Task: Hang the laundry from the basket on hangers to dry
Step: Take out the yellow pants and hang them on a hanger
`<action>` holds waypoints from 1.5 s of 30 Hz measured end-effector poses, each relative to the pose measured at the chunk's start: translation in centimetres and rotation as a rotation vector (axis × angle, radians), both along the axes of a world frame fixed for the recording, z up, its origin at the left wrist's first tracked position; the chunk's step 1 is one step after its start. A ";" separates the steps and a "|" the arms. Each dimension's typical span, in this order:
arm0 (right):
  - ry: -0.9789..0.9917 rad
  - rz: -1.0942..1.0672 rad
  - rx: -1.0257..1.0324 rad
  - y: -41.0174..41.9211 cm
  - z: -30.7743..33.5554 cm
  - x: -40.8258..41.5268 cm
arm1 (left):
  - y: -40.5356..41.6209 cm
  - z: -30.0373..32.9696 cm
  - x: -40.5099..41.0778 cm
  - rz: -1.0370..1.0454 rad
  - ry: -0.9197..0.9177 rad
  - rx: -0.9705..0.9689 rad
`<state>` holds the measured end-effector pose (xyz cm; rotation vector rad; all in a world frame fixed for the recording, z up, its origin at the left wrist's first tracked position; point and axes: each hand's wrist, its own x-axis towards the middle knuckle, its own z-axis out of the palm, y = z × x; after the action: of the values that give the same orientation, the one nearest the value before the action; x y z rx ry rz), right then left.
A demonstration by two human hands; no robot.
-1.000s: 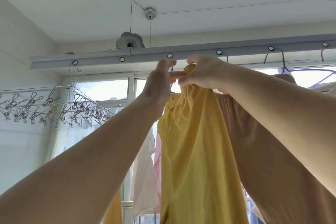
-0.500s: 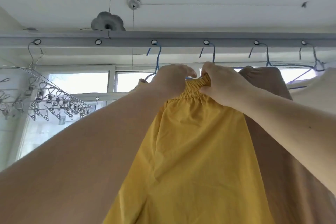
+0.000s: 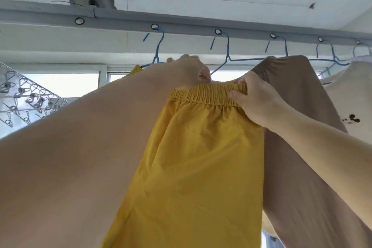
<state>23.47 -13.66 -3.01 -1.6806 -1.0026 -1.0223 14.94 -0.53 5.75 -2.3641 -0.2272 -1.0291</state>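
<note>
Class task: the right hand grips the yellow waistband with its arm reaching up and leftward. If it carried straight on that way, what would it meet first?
Probably the left hand, which grips the same waistband just beyond the right hand; depth is unclear.

Yellow garment [image 3: 201, 157] (hangers [image 3: 227, 50] seemingly blue)

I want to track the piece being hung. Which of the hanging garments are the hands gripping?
The yellow garment: both the left hand and right hand hold its elastic waistband. The brown garment and cream garment hang untouched.
</note>
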 end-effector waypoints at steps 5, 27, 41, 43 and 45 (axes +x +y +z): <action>0.009 0.062 0.078 -0.2 -3.3 0.6 | 0.3 -0.3 0.1 -0.111 -0.035 0.003; 0.023 0.133 0.225 3.2 -4.2 -0.3 | 3.7 -5.9 0.1 -0.313 -0.304 -0.163; 0.106 0.167 -0.100 5.6 -6.5 -1.9 | 9.7 -18.7 -3.4 -0.258 -0.236 -0.617; 0.127 0.196 -0.166 6.3 -8.2 -1.8 | 9.7 -21.1 -3.7 -0.267 -0.195 -0.725; 0.165 0.290 -0.226 7.0 -10.2 -1.8 | 9.7 -23.5 -3.9 -0.294 -0.135 -0.833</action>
<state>21.64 -6.67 -13.25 -1.7046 -1.2440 -0.5894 11.01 9.19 -17.71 -3.1380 -0.4347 -1.4369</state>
